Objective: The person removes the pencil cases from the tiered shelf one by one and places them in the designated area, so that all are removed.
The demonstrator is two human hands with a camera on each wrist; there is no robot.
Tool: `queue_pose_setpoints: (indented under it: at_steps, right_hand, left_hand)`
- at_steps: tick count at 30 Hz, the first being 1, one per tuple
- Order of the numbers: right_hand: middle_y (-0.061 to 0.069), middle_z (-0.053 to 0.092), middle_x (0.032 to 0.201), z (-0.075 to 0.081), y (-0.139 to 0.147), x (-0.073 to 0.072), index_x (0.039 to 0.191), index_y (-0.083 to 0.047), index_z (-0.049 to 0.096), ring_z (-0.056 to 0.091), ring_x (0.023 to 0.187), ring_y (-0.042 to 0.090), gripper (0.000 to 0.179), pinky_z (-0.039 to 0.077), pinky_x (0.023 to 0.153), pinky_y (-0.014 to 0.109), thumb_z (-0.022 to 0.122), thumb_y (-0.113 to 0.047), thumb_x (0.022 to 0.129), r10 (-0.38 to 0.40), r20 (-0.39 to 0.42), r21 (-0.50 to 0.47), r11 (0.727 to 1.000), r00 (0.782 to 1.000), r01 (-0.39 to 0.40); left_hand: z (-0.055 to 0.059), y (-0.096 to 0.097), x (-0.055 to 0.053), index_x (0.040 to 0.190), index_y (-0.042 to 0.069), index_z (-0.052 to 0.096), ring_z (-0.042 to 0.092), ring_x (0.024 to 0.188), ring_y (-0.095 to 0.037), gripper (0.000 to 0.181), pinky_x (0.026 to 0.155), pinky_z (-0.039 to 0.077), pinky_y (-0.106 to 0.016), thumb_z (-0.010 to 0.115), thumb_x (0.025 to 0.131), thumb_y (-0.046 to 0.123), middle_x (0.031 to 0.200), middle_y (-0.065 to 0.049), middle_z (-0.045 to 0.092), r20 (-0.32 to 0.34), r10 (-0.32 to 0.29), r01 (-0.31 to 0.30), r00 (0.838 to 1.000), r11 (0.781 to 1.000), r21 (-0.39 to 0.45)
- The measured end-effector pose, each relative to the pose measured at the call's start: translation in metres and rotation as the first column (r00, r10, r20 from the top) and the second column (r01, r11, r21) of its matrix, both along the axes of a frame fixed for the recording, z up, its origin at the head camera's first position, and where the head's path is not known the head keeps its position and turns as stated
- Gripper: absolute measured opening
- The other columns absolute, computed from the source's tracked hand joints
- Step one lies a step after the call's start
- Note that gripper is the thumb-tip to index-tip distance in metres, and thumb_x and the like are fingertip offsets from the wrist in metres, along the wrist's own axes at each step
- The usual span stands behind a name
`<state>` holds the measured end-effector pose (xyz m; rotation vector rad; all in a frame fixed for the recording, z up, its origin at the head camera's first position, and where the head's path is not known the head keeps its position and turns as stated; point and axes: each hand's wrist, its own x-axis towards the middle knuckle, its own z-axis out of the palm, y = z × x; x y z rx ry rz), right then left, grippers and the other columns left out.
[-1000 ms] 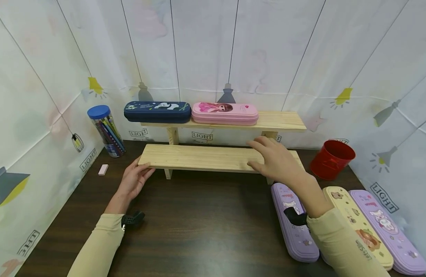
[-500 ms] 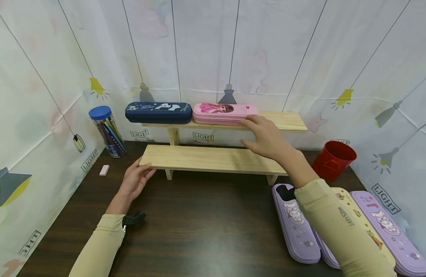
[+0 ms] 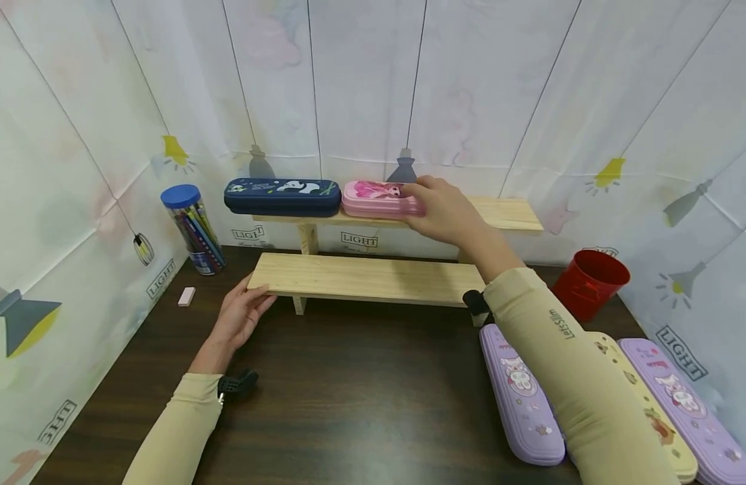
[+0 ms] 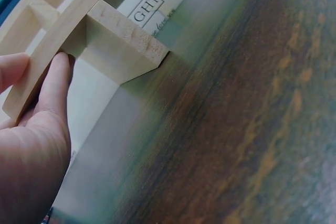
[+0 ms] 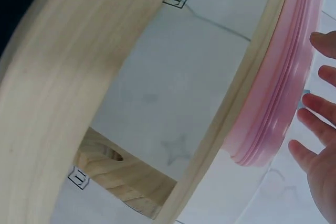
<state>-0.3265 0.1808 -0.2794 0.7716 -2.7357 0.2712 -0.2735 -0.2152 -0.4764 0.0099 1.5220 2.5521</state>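
A two-tier wooden shelf (image 3: 361, 277) stands against the wall. My left hand (image 3: 235, 316) grips the left end of its lower board, thumb on top and fingers underneath, as the left wrist view shows. On the upper board lie a dark blue pencil case (image 3: 282, 197) with a panda and, to its right, a pink pencil case (image 3: 373, 201) with a doll picture. My right hand (image 3: 442, 210) reaches over the right end of the pink case and hides it. In the right wrist view its fingers (image 5: 315, 124) are spread, just over the case's top.
Purple pencil cases (image 3: 521, 397) and a cream pencil case (image 3: 646, 404) lie at the right, partly under my right forearm. A red bucket (image 3: 591, 283) stands behind them. At the left are a tub of pencils (image 3: 197, 232) and a small eraser (image 3: 186, 296).
My right hand has moved up and left, from above the lower board to the pink pencil case. My left hand keeps its grip on the shelf.
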Motion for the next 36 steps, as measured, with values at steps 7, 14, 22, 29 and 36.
queue_pose_setpoints:
  at_steps: [7,14,22,29,36]
  right_hand:
    - [0.016,0.055,0.138,0.009,-0.010,-0.016,0.139,-0.012,0.058,0.050,0.128,0.035,0.054,0.041,0.111,0.053,0.064,-0.027,0.088,-0.042,0.061,0.039,0.998,0.997,0.039]
    - [0.014,0.050,0.146,0.008,-0.018,-0.024,0.145,-0.016,0.052,0.041,0.137,0.033,0.061,0.034,0.115,0.058,0.061,-0.027,0.086,-0.070,0.172,0.066,0.996,0.983,0.059]
    - [0.013,0.057,0.129,0.004,-0.022,-0.022,0.129,-0.014,0.056,0.051,0.122,0.031,0.046,0.036,0.112,0.057,0.056,-0.020,0.083,-0.083,0.179,0.051,0.996,0.980,0.075]
    - [0.015,0.049,0.126,0.004,-0.028,-0.016,0.139,-0.021,0.049,0.053,0.102,0.035,0.059,0.044,0.100,0.052,0.057,-0.025,0.080,-0.094,0.211,0.040,0.995,0.973,0.087]
    - [0.014,0.050,0.122,0.004,-0.027,-0.009,0.144,-0.023,0.048,0.051,0.098,0.029,0.070,0.048,0.085,0.044,0.065,-0.031,0.077,-0.076,0.252,0.000,0.997,0.965,0.078]
  left_hand:
    - [0.000,0.003,-0.004,0.161,0.015,0.010,0.065,0.110,-0.006,0.072,0.107,0.048,-0.026,0.051,0.103,0.007,0.164,-0.018,0.017,0.001,-0.017,0.017,1.000,1.000,0.008]
    - [-0.001,0.001,-0.004,0.161,0.015,0.010,0.066,0.110,-0.005,0.073,0.107,0.048,-0.026,0.052,0.102,0.006,0.164,-0.018,0.016,0.001,-0.007,0.007,1.000,1.000,0.009]
    - [-0.001,0.001,-0.004,0.161,0.014,0.010,0.065,0.111,-0.006,0.071,0.105,0.051,-0.025,0.050,0.103,0.004,0.164,-0.019,0.017,-0.006,-0.009,0.010,1.000,1.000,0.010]
    - [0.000,0.000,-0.002,0.161,0.014,0.009,0.065,0.111,-0.005,0.071,0.102,0.052,-0.022,0.049,0.103,0.005,0.163,-0.020,0.017,-0.016,-0.006,0.006,1.000,1.000,0.008]
    - [-0.003,-0.002,-0.002,0.161,0.015,0.010,0.066,0.111,-0.006,0.073,0.099,0.054,-0.022,0.051,0.102,0.004,0.163,-0.019,0.016,-0.013,-0.005,0.005,1.000,1.000,0.027]
